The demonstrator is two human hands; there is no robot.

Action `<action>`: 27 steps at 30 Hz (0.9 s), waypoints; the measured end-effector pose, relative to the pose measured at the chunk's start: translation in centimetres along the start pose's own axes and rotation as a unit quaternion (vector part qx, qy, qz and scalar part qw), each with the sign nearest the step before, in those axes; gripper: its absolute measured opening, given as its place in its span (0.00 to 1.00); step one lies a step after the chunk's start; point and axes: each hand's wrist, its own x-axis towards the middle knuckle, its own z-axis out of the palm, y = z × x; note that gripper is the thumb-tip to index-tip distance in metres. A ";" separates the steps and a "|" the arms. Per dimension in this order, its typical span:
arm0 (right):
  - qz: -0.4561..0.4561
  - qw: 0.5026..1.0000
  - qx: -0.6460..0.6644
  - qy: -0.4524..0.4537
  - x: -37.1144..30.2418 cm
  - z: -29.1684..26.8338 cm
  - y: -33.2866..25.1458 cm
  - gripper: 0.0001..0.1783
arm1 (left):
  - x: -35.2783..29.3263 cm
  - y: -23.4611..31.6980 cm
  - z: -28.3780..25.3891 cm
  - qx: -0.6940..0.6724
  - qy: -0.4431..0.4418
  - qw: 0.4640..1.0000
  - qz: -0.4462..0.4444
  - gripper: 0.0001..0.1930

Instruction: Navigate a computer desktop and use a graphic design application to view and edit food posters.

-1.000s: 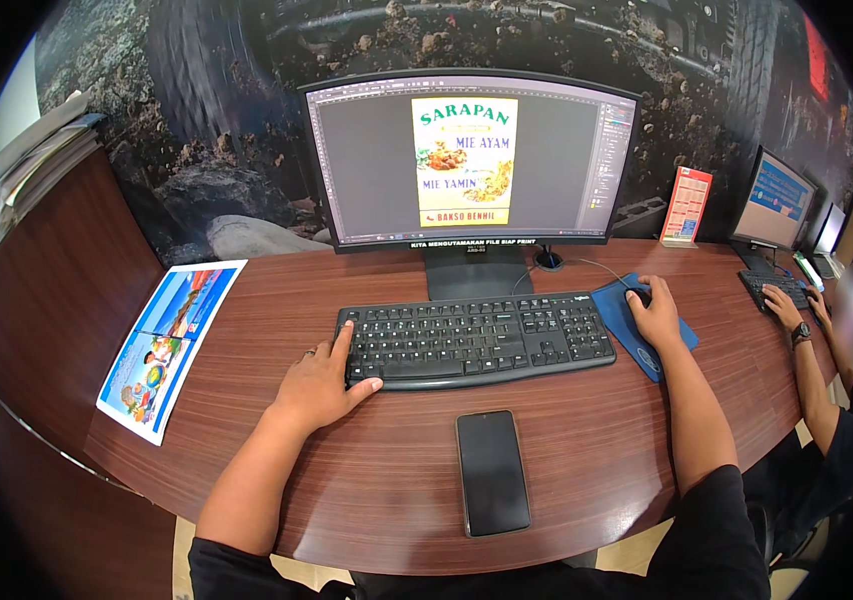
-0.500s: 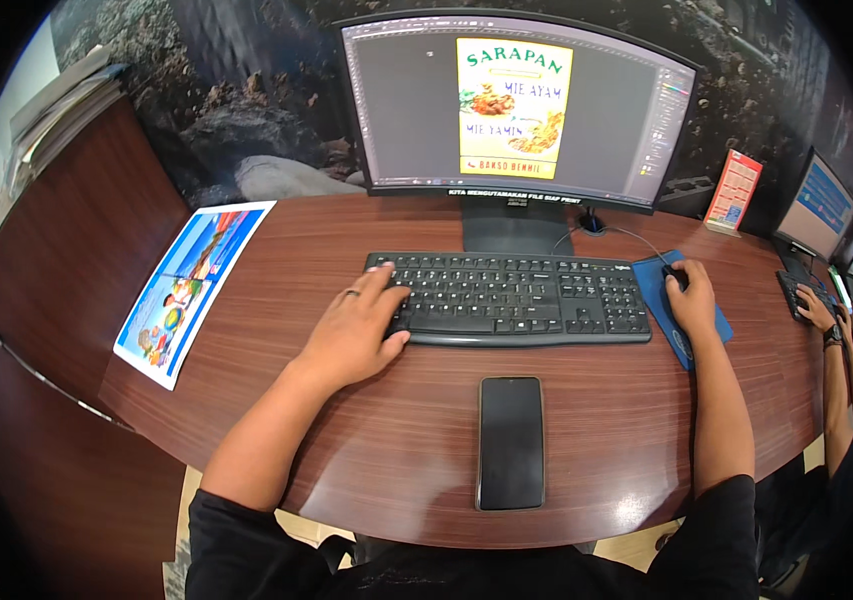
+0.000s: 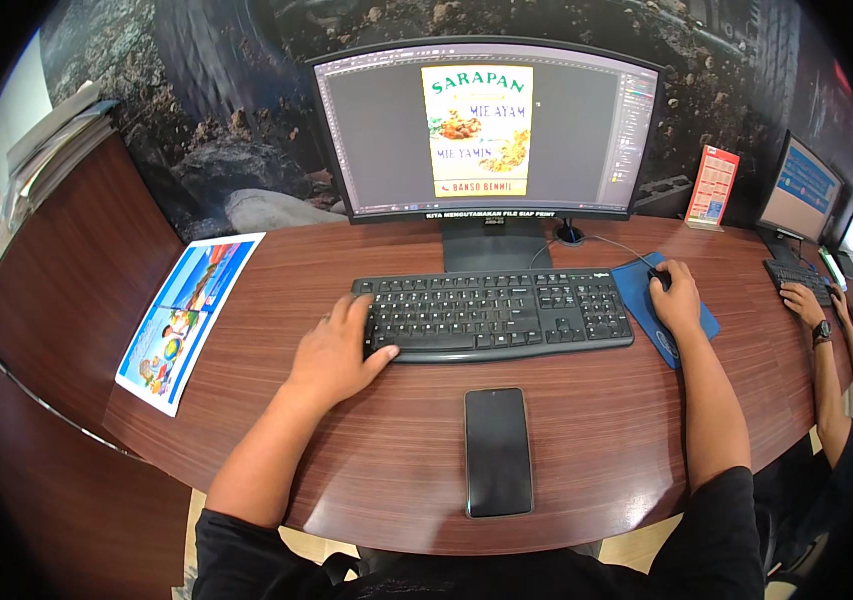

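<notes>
My left hand [image 3: 334,350] rests at the left end of a black keyboard [image 3: 506,310], its fingers spread over the leftmost keys and its thumb at the front corner. A black mouse [image 3: 660,274] is under my right hand [image 3: 679,298], partly hidden by the fingers curled round it. The mouse stands on a blue mouse pad [image 3: 636,285] to the right of the keyboard. Behind the keyboard, a curved monitor [image 3: 376,130] displays a yellow-edged food poster in an editing program. A dark phone [image 3: 498,450] lies face up in front of the keyboard.
A colourful printed sheet [image 3: 186,320] lies at the desk's left, beside a brown partition [image 3: 86,230] topped with stacked papers [image 3: 56,150]. A red and white card stand [image 3: 712,188] is right of the monitor. Farther right, another person's hands [image 3: 804,303] work at a second keyboard and monitor [image 3: 801,190].
My left hand has slid slightly left, toward the keyboard's end. On the screen, the pointer has gone from left of the poster to its right. The whole view has shifted a little.
</notes>
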 end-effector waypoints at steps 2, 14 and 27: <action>-0.008 1.000 0.002 0.004 0.1 -0.1 0.1 0.15 | -0.4 -0.7 -0.6 0.002 -0.069 0.995 -0.075 0.36; 0.044 0.998 -0.043 0.025 -0.2 -0.5 -1.8 0.16 | -1.0 -1.9 -0.4 0.026 -0.079 0.993 -0.080 0.34; 0.061 0.996 -0.059 0.006 -0.6 -1.3 -2.2 0.16 | -0.4 -2.8 -0.7 0.033 -0.096 0.992 -0.071 0.24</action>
